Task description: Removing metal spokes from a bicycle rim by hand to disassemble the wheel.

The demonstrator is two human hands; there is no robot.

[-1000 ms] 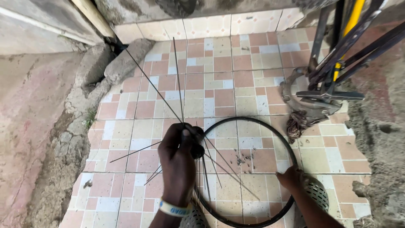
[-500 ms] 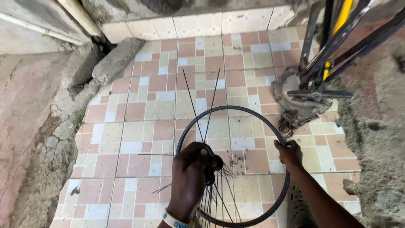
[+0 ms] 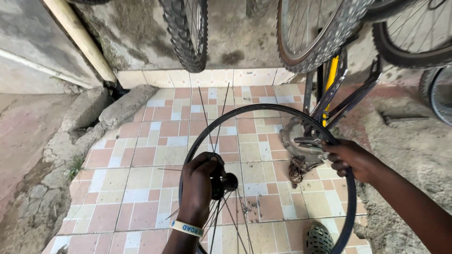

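The black wheel rim (image 3: 263, 113) stood up on its edge over the tiled floor (image 3: 141, 155), held in the air so both sides could be reached. The right hand (image 3: 351, 160) was wrapped around its right side to keep it steady. The left hand (image 3: 200, 186) gripped the small black hub (image 3: 226, 183) in the middle, where thin loose spokes (image 3: 214, 117) poked out. Other bike wheels (image 3: 320, 33) hung above, and a green shoe (image 3: 319, 239) showed below.
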